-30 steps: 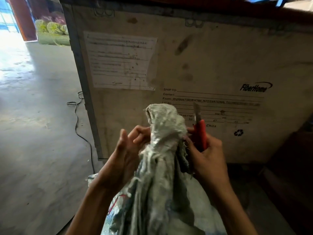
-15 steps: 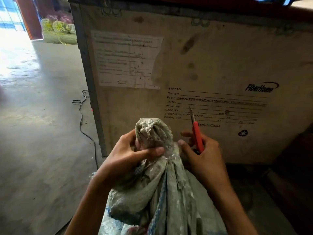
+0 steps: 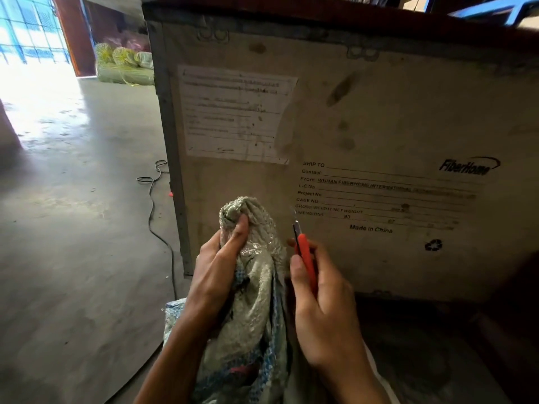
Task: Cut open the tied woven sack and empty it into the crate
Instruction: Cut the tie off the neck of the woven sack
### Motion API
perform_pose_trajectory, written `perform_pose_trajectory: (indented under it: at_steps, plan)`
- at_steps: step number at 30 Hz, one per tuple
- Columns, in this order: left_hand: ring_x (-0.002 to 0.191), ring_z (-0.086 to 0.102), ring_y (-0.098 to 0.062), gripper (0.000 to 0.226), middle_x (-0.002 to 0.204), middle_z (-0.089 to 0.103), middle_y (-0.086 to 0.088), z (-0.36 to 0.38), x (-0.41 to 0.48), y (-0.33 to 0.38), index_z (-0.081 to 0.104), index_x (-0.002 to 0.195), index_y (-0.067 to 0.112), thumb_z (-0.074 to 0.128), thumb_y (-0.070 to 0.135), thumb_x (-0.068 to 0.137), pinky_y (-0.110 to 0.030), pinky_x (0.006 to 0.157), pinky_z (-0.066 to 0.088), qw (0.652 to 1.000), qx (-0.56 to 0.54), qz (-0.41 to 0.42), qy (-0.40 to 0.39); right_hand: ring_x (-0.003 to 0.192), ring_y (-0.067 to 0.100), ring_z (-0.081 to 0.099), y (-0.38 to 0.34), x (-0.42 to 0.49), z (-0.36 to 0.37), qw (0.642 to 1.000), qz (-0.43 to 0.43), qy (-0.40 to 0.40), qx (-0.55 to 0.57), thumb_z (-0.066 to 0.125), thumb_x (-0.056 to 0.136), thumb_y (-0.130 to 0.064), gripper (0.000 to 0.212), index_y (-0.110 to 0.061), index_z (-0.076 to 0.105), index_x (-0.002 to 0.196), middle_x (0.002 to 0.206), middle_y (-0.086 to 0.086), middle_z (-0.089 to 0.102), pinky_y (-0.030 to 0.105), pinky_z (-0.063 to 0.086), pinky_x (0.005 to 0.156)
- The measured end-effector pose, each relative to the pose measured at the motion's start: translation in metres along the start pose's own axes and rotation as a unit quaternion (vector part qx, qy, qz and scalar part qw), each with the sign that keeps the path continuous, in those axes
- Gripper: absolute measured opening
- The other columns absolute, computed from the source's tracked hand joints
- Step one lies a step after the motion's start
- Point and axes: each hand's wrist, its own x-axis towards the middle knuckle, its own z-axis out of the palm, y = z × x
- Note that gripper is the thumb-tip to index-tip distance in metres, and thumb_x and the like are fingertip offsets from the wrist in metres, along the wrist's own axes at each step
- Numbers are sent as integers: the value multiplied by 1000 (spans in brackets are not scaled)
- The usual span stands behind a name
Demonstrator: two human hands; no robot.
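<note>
1. Two hands work at the woven sack (image 3: 256,290), which stands just in front of the crate (image 3: 379,126) and against its printed wall. The sack's bunched neck is upright and, as far as I can tell, not yet cut.
2. Left hand (image 3: 217,269) grips the neck just under the bunched top, fingers curled round the fabric and thumb pushed up into the wad.
3. Right hand (image 3: 323,310) is closed round a red cutter (image 3: 304,258). Its blade is out and points up along the crate wall, just beside the neck and apart from the fabric.
4. Half a second ago the left thumb lay across the neck and the right fingertips rested on the sack. Now the thumb has turned upward and the right hand has come off the fabric.
5. I read this as a reset grip: the neck is steadied and bared for the blade, the cut has not begun, and emptying into the crate remains.
6. One second ago the neck stood taller above the left hand; it is now squeezed shorter.
</note>
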Motion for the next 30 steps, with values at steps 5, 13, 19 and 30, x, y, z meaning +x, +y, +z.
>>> perform_pose_trajectory:
  at_steps: [5, 13, 19, 30]
  plan:
    - [100, 75, -30, 55, 108, 78, -17, 1, -3, 5, 71, 117, 7, 48, 53, 96, -45, 93, 55, 992, -78, -69, -71, 105, -14, 57, 2, 2, -8, 999, -23, -2, -42, 46, 99, -44, 28, -46, 56, 126, 109, -25, 63, 4, 44, 84]
    - [54, 70, -17, 52, 67, 74, -11, -2, 1, 4, 71, 87, 6, 38, 44, 98, -28, 60, 52, 989, -130, -58, -51, 100, -7, 57, 1, 0, -12, 996, -51, 1, -73, 49, 98, -46, 40, -43, 54, 137, 99, -17, 61, 2, 44, 77]
    - [61, 74, -20, 59, 75, 77, -13, 0, 1, 3, 83, 75, 12, 43, 49, 97, -27, 57, 57, 982, -150, -75, -88, 81, 1, 60, -5, -3, -13, 977, -125, 26, -173, 39, 97, -57, 48, -41, 55, 139, 87, -14, 59, 12, 50, 69]
    - [116, 68, -34, 68, 122, 72, -19, 6, -4, 6, 64, 129, 11, 50, 65, 89, -56, 106, 47, 992, -118, -48, -24, 85, -2, 66, -13, -11, -9, 969, -145, 74, -186, 53, 94, -44, 43, -35, 61, 135, 97, -15, 69, 16, 58, 74]
